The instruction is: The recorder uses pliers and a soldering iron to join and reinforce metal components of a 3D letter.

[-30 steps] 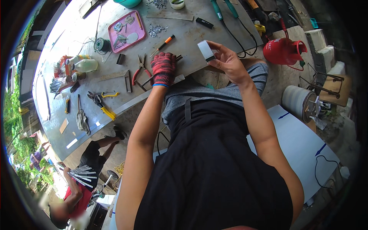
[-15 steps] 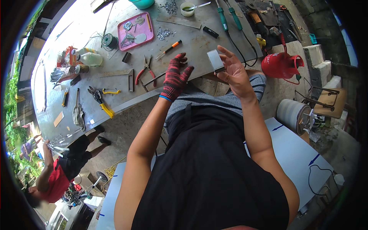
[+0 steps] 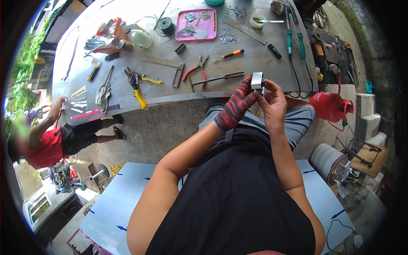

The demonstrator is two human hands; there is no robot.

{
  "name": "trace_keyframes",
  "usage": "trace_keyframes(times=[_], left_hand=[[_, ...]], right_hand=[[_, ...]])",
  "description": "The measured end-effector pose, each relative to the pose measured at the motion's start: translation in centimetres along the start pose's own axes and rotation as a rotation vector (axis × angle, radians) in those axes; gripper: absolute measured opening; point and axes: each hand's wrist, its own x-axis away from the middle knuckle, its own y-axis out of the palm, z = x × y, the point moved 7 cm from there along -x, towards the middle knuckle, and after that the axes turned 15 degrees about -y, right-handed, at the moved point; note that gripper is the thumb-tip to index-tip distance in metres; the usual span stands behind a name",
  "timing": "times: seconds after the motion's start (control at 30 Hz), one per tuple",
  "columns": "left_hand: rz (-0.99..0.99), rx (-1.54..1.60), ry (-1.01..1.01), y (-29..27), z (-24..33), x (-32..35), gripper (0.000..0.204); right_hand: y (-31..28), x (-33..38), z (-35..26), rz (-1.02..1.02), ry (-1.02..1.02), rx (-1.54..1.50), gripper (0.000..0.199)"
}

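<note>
A small, shiny, box-shaped metal piece (image 3: 256, 80) is held up just beyond the near edge of the metal table (image 3: 204, 95). My left hand (image 3: 237, 107), in a red-and-black knit glove, is closed on its left side. Bare, my right hand (image 3: 273, 102) pinches its lower right part with thumb and fingers. The fingers hide some of the piece's underside. On the table just left of it lies a thin rod tool (image 3: 219, 79) with a forked end and a crossbar. Red-handled pliers (image 3: 198, 70) and an orange-and-black screwdriver (image 3: 229, 55) lie farther off.
Yellow-handled snips (image 3: 136, 87) and a try square (image 3: 178, 72) lie leftward. A pink tray (image 3: 178, 30) of metal bits is behind. Two green-handled tools (image 3: 289, 41) trail cables at right, near a red gas cylinder (image 3: 327, 104). Another person (image 3: 49, 142) stands at the left.
My left hand has come across to the right and taken hold of the metal piece, which my right hand alone held before. The view has shifted, so the table appears farther right.
</note>
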Motion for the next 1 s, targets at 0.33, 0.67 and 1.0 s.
trace_keyframes(times=[0.33,0.67,1.0], left_hand=[[-0.011,0.042,0.047,-0.3,-1.2,-0.5,0.063],[-0.063,0.181,-0.003,-1.5,-0.5,0.2,0.053],[0.043,0.046,-0.030,-3.0,0.6,0.3,0.038]], right_hand=[[-0.9,1.4,1.7,-0.043,-0.011,0.019,0.058],[0.9,1.8,0.5,-0.280,-0.051,0.184,0.055],[-2.1,0.8,-1.3,-0.214,-0.150,0.450,0.040]])
